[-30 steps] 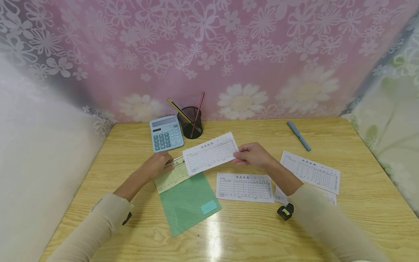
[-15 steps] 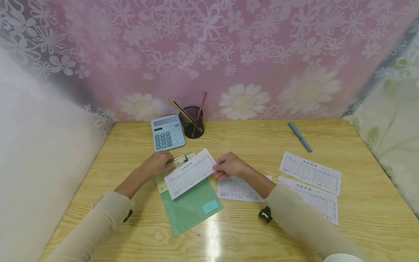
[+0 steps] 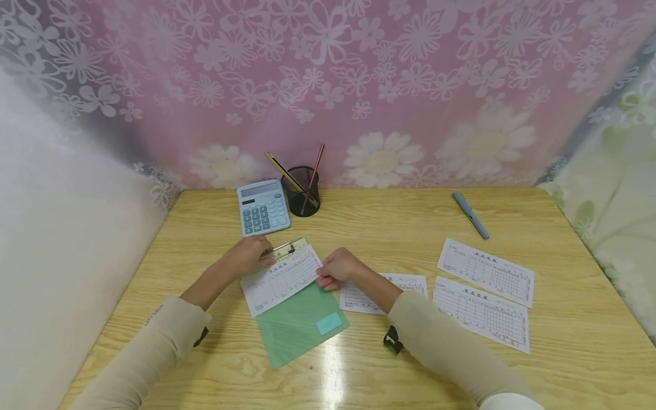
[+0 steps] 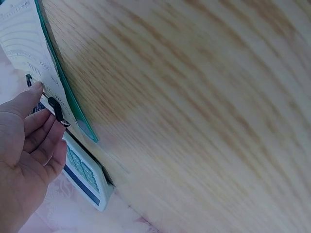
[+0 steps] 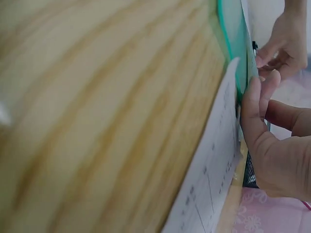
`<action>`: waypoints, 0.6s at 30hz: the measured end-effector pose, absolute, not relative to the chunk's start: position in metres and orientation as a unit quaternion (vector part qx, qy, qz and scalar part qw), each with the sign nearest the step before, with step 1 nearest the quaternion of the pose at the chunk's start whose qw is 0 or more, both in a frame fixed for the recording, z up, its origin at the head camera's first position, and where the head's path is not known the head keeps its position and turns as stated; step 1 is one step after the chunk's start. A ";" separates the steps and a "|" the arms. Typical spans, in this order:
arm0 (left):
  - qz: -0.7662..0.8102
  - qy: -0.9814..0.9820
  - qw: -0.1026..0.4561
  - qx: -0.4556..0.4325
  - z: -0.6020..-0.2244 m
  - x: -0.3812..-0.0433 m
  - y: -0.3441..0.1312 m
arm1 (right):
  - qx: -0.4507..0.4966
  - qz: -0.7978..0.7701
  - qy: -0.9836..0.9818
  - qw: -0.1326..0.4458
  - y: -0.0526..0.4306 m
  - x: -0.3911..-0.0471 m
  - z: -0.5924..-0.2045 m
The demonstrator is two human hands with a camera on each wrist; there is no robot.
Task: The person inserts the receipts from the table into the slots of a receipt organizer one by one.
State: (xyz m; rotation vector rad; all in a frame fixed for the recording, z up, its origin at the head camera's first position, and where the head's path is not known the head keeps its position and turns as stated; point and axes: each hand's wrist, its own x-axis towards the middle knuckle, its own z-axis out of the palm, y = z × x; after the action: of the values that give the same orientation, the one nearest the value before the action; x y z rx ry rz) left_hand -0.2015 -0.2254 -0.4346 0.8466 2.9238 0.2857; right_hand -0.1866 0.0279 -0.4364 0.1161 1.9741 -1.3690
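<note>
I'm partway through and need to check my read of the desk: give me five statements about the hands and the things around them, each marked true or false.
1. The right hand pinches the edge of a white slip that overlaps the green clipboard. True.
2. The left hand holds the blue pen. False: it pinches the clipboard's clip; the pen lies on the table.
3. The calculator is beside the black mesh cup. True.
4. The mesh cup is empty. False: a red pencil, among others, leans in it.
5. A pale blue label shows near a corner of the clipboard. True.
</note>
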 end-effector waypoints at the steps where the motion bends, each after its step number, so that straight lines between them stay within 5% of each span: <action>1: 0.091 0.956 0.040 0.278 -0.435 -0.201 -0.225 | 0.046 -0.533 0.765 0.358 0.027 -0.186 -0.437; 18: 0.017 0.952 -0.005 0.306 -0.433 -0.195 -0.217 | 0.044 -0.524 0.789 0.317 0.013 -0.180 -0.432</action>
State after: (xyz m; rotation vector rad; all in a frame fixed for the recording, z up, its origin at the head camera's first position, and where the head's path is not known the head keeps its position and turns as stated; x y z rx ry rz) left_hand -0.1954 -0.2167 -0.4330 0.9636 2.9992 0.0551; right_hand -0.1796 0.0133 -0.4325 0.1148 2.0771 -1.3788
